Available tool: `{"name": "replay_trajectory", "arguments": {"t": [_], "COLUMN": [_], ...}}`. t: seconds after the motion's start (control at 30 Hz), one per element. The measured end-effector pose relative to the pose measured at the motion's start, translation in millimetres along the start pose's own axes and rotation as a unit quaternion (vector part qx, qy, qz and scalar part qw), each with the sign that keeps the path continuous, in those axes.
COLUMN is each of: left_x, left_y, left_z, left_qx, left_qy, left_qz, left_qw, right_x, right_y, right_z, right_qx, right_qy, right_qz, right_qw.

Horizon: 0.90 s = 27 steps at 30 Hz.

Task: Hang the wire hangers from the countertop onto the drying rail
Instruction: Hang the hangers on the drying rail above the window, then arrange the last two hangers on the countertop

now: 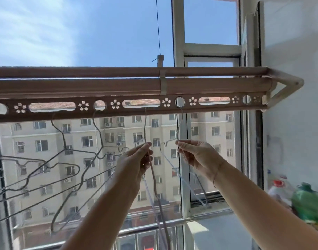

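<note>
A brown drying rail point(129, 87) with round and slotted holes crosses the view overhead. Two wire hangers point(82, 159) hang from its holes at the left. My left hand point(138, 159) grips the neck of a wire hanger point(145, 127) whose hook sits in the long slot near the middle. My right hand point(194, 156) pinches the shoulder of another hanger point(178, 127), hooked through a round hole just to the right. Both bodies dangle below my hands.
A white window frame point(180, 42) stands behind the rail, with a metal guard bar point(154, 230) low outside. Plastic bottles point(279, 192) and a green object point(308, 202) sit at the lower right, beside a white wall point(295, 123). Apartment blocks show through the glass.
</note>
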<state>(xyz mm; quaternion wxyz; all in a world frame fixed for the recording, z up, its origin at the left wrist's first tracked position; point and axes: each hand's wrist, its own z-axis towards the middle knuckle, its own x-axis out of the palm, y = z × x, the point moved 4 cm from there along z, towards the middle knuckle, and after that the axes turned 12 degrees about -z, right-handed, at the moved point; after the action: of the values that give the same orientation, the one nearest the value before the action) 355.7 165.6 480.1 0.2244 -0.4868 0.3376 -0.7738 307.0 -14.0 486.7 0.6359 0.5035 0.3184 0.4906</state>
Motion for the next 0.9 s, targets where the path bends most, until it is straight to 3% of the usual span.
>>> {"name": "replay_trajectory", "arguments": {"t": [0.3, 0.47, 0.57, 0.67, 0.9], "left_x": [-26, -49, -60, -62, -36], "left_y": [11, 57, 116, 187, 326], "left_z": [-17, -61, -87, -113, -189], "left_qx": [0.052, 0.08, 0.012, -0.099, -0.334], "left_qy": [0.014, -0.023, -0.017, 0.037, 0.178], "left_qz": [0.013, 0.015, 0.041, 0.103, 0.168], "left_qw": [0.998, 0.996, 0.999, 0.989, 0.91], "right_x": [-15, -68, -104, -136, -198], "right_y": [-10, -75, -129, -172, -229], "right_z": [-23, -73, -124, -179, -319], "right_qx": [-0.01, 0.056, 0.115, 0.167, 0.229], "right_qy": [-0.031, -0.114, -0.191, -0.269, -0.381], "right_qz": [-0.008, 0.024, 0.014, -0.015, -0.07], "right_qw": [0.999, 0.992, 0.975, 0.949, 0.893]}}
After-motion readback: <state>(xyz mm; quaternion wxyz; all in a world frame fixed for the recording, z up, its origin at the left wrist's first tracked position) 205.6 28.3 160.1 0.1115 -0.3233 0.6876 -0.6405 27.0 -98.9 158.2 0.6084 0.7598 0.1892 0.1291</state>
